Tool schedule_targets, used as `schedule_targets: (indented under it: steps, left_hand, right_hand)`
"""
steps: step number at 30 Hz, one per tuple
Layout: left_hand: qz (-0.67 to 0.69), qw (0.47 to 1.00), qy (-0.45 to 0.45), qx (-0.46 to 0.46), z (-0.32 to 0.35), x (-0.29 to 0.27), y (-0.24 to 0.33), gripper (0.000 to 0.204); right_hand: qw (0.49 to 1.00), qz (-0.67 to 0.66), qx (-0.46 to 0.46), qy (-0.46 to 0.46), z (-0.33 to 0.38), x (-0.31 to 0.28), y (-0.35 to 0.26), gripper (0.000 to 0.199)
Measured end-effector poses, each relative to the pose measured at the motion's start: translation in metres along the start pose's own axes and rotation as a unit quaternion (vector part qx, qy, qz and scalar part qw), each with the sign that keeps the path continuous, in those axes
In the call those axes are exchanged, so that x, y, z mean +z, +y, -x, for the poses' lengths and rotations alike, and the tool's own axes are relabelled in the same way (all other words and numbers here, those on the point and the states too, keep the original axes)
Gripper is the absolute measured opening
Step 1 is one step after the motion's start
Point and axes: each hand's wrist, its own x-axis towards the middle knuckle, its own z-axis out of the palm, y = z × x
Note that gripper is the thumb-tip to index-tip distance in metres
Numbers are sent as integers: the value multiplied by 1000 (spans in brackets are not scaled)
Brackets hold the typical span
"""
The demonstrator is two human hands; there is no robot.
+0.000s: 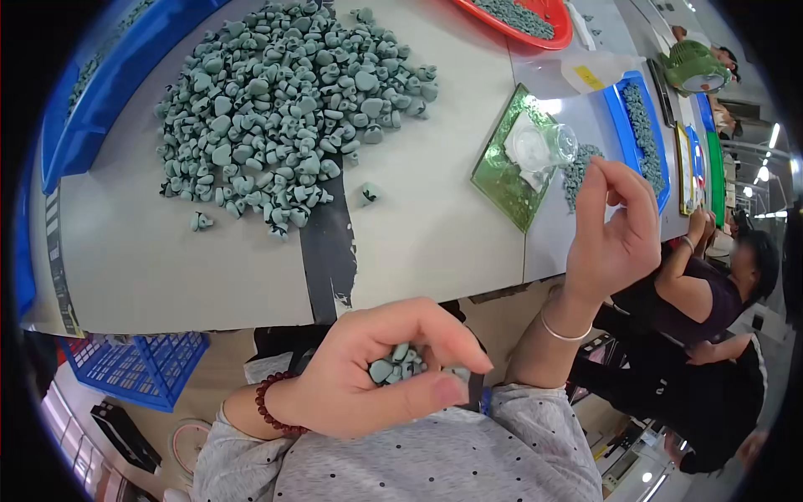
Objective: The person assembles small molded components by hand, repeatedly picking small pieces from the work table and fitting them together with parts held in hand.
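Note:
My left hand [389,368] is curled in front of my body, cupping several small grey-green pieces [396,366] with dark edges in its palm. Its thumb and forefinger reach toward each other. My right hand [617,230] is raised over the table's right side, thumb and forefinger pinched; anything between the tips is too small to make out. Close to those fingertips lies a small heap of tiny grey-green bits [577,174]. Beside it a clear cup [561,144] sits by a shiny green square plate [495,159]. A large pile of similar pieces [268,109] covers the table's far left.
A blue bin [94,125] stands at the left edge, a red tray [562,21] at the back. To the right are a blue tray [621,105] of small bits and a green fan [693,67]. Co-workers [698,289] sit along the right. Below the table is a blue crate [146,368].

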Motion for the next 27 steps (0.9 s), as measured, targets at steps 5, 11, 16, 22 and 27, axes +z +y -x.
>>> schedule_targets:
  steps: [5,11,16,22,27]
  left_hand:
    - [12,996,-69,49,-4,-9,-8,21]
    - [22,998,-31,58,-3,-4,-5,19]
    - [25,997,-53,44,-1,-7,2,18]
    - [-77,982,-73,155,-4,-13,-6,19]
    - [-118,981,-9,152,2,-6,-3,23]
  right_hand:
    - [999,23,-37,-33,-1,3,2,11]
    - [998,34,-44,-40,-1,4,-2,10]
    - [999,-3,-43,-1,4,1,-7,16]
    - [971,-239,-23,5,32,-16,-46,11]
    - [937,-332,15,-109,51,-17,-64,13]
